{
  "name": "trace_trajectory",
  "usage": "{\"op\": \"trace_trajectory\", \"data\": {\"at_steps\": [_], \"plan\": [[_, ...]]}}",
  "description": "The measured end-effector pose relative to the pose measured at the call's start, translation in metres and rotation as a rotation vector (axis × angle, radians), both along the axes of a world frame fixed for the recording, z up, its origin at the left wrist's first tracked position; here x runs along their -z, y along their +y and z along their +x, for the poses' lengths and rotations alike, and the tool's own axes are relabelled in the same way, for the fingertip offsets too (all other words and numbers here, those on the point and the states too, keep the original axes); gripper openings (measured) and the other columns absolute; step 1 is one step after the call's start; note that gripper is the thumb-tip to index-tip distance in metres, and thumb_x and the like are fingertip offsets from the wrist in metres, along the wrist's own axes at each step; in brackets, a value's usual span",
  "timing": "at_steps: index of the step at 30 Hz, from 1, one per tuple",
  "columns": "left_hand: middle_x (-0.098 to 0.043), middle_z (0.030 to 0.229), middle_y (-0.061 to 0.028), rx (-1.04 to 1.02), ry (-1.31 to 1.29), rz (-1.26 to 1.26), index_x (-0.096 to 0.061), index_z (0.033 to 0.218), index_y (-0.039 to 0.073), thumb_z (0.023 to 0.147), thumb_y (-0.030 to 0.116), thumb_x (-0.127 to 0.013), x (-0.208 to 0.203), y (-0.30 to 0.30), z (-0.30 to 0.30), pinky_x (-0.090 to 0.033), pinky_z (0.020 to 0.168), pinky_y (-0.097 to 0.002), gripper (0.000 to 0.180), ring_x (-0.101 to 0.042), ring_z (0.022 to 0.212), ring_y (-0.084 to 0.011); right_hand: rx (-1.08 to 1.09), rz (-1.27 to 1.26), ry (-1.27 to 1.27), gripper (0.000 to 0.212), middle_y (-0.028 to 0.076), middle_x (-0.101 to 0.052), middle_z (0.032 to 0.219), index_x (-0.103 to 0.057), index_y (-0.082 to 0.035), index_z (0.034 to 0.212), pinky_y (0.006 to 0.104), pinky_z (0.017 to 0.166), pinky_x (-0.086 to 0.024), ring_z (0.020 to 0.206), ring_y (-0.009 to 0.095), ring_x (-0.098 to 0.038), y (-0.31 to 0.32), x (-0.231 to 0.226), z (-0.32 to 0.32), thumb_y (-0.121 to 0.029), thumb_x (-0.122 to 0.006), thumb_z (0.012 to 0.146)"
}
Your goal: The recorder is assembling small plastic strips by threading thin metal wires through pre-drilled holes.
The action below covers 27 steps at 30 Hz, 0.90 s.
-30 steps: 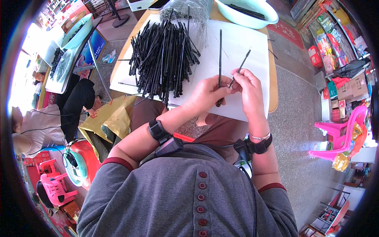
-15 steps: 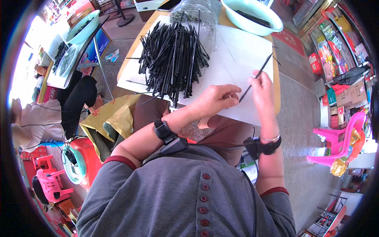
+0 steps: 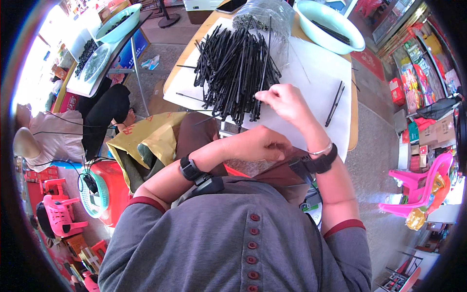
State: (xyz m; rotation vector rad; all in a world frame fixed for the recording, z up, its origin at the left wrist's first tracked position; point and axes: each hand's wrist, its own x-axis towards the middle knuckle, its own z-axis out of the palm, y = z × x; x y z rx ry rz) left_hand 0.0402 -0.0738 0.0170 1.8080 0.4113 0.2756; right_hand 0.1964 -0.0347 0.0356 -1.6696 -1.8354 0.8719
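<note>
A heap of thin black rods (image 3: 233, 73) with knobby ends lies on a white sheet (image 3: 311, 63) on the table. My right hand (image 3: 287, 102) reaches over the heap's right edge, thumb and fingertips pinched on the end of a rod there. Closer to my body, my left hand (image 3: 260, 144) is curled, its fingertips bent inward; whatever they hold, if anything, is hidden. Two separate black rods (image 3: 334, 104) lie side by side on the sheet, to the right of my right hand.
Behind the heap is a clear plastic bag (image 3: 272, 17) with thin wire-like pieces. A pale blue basin (image 3: 357, 41) holding more rods stands at the far right. A yellow sack (image 3: 146, 141) hangs left of my knees. A seated person (image 3: 53, 131) is at the left; a pink chair (image 3: 421, 187) stands right.
My right hand has set its black rod down at the sheet's right side and moved left to the heap. My left hand has drawn back toward my body and curled more.
</note>
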Motion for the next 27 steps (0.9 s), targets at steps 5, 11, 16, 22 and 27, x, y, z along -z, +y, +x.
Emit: {"op": "trace_trajectory", "data": {"at_steps": [5, 11, 16, 22, 27], "plan": [[-0.068, 0.086, -0.0105, -0.012, -0.075, 0.135, -0.063, 0.105, -0.001, 0.083, 0.009, -0.062, 0.010, 0.001, -0.019, -0.052, 0.071, -0.0294, 0.025, -0.066, 0.076, -0.0165, 0.041, -0.041, 0.112, 0.029, 0.001, -0.053, 0.059, -0.061, 0.000, 0.069, 0.0249, 0.050, -0.039, 0.054, 0.008, -0.048, -0.004, 0.008, -0.002, -0.025, -0.065, 0.082], [-0.067, 0.084, -0.0124, -0.163, 0.055, -0.325, -0.057, 0.111, -0.005, 0.091, 0.012, -0.055, -0.007, -0.003, -0.022, -0.057, 0.064, -0.0269, 0.027, -0.066, 0.072, -0.0166, 0.268, -0.111, 0.495, 0.022, -0.005, -0.045, 0.058, -0.053, -0.008, 0.066, 0.0202, 0.046, -0.032, 0.051, 0.004, -0.040, -0.029, 0.001, 0.024, -0.018, -0.063, 0.082], [-0.063, 0.093, -0.0186, -0.392, -0.127, -0.687, -0.047, 0.120, -0.010, 0.096, 0.013, -0.048, 0.000, 0.007, 0.001, -0.057, 0.070, -0.0298, 0.033, -0.067, 0.076, -0.0219, 0.305, -0.068, 0.491, 0.021, -0.005, -0.045, 0.058, -0.052, -0.009, 0.068, 0.0200, 0.046, -0.029, 0.051, 0.004, -0.038, -0.050, -0.001, 0.034, -0.020, -0.063, 0.082], [-0.062, 0.099, -0.0185, -0.294, -0.207, -0.767, -0.044, 0.121, -0.009, 0.094, 0.018, -0.053, 0.000, 0.007, 0.016, -0.057, 0.072, -0.0310, 0.039, -0.067, 0.080, -0.0232, 0.298, -0.013, 0.508, 0.020, -0.005, -0.045, 0.057, -0.053, -0.008, 0.070, 0.0200, 0.046, -0.029, 0.050, 0.004, -0.040, -0.066, -0.005, 0.041, -0.022, -0.061, 0.082], [-0.063, 0.101, -0.0196, -0.318, -0.185, -0.791, -0.042, 0.124, -0.009, 0.094, 0.016, -0.054, 0.013, 0.010, 0.021, -0.056, 0.074, -0.0312, 0.041, -0.067, 0.081, -0.0233, 0.196, -0.304, 0.548, 0.020, -0.005, -0.046, 0.055, -0.051, -0.010, 0.067, 0.0203, 0.045, -0.032, 0.047, 0.005, -0.042, -0.087, -0.002, 0.069, -0.020, -0.060, 0.081]]}}
